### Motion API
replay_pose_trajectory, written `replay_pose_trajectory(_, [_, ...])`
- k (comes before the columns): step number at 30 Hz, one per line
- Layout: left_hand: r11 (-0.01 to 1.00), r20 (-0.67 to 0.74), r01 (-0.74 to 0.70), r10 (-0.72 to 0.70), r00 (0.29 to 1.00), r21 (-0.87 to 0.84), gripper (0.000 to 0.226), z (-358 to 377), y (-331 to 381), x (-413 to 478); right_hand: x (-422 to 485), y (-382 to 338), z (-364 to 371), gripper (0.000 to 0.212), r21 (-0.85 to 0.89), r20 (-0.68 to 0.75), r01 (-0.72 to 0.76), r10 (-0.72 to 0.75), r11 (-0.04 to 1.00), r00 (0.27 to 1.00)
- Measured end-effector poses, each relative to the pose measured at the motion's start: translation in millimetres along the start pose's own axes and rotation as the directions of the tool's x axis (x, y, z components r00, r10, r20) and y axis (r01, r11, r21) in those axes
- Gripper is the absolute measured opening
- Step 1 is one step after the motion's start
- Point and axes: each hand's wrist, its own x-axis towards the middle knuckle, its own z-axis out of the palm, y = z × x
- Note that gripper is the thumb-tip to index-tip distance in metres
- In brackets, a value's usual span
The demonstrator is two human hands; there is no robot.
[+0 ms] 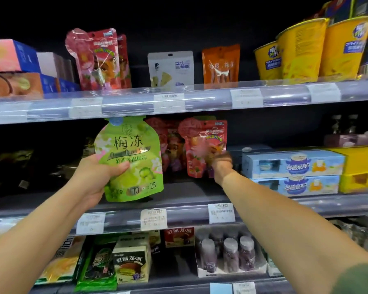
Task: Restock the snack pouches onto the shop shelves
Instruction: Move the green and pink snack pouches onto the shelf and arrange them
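Green pouch (132,160) upright, clamped in left hand (96,177) before middle shelf (189,215). Right hand (221,164), blurred, grip unclear, touches red pouch (204,147) just right; gap lies behind.

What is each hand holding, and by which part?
Left hand holds the green pouch by its lower left edge. Right hand reaches the red pouch; grip too blurred to tell.

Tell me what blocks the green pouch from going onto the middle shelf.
Nothing visible blocks it. The left hand holds the green pouch in front of the middle shelf, with dark open space to its left. The red pouches, where the right hand is, stand to its right.
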Motion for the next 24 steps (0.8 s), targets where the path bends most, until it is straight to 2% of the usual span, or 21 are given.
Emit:
replay_pose_trajectory(2, [1.0, -0.008, -0.002, 0.002, 1.0, -0.016, 0.039, 3.2, 0.1, -0.2, 1.9, -0.9, -9.3, 0.031, -0.043, -0.15, -0.081, 0.074, 0.996, 0.986])
replay_pose_trajectory(4, [1.0, -0.018, -0.003, 0.003, 1.0, -0.029, 0.05, 5.7, -0.6, 1.1, -1.8, -3.2, -12.6, 0.034, -0.28, -0.187, -0.038, -0.015, 0.959, 0.982])
replay_pose_trajectory(5, [0.999, -0.023, -0.002, 0.001, 1.0, -0.038, 0.057, 6.7, -1.0, 1.6, -4.8, 0.0, -11.5, 0.04, -0.424, -0.191, -0.02, -0.068, 0.905, 0.979])
replay_pose_trajectory(6, [0.999, -0.025, 0.001, -0.003, 1.0, -0.05, 0.065, 6.5, -1.6, 3.2, -8.3, -0.1, -11.9, 0.043, -0.493, -0.194, -0.028, -0.078, 0.87, 0.978])
replay_pose_trajectory(10, [0.997, -0.022, 0.014, -0.016, 1.0, -0.076, 0.086, 8.4, -0.8, 6.2, -12.2, -2.8, -8.1, 0.046, -0.51, -0.173, -0.11, 0.023, 0.853, 0.985])
replay_pose_trajectory(13, [0.995, -0.032, 0.012, -0.016, 0.999, -0.1, 0.087, 13.4, 0.8, 6.5, -17.4, 0.0, -7.0, 0.05, -0.543, -0.131, -0.056, -0.019, 0.838, 0.991])
replay_pose_trajectory(18, [0.995, -0.023, 0.009, -0.011, 1.0, -0.104, 0.09, 18.7, -1.4, 13.3, -14.0, -1.7, -7.9, 0.043, -0.61, -0.156, -0.073, -0.029, 0.789, 0.987])
replay_pose_trajectory(21, [0.988, -0.023, 0.003, -0.006, 1.0, -0.152, 0.098, 21.3, -3.2, 22.9, -11.2, -2.6, -9.3, 0.041, -0.528, -0.136, -0.045, -0.032, 0.848, 0.99])
replay_pose_trajectory(24, [0.981, -0.013, 0.018, -0.021, 1.0, -0.193, 0.101, 25.4, -4.8, 32.1, -19.5, -3.5, -7.8, 0.037, -0.168, -0.161, -0.092, 0.065, 0.982, 0.985])
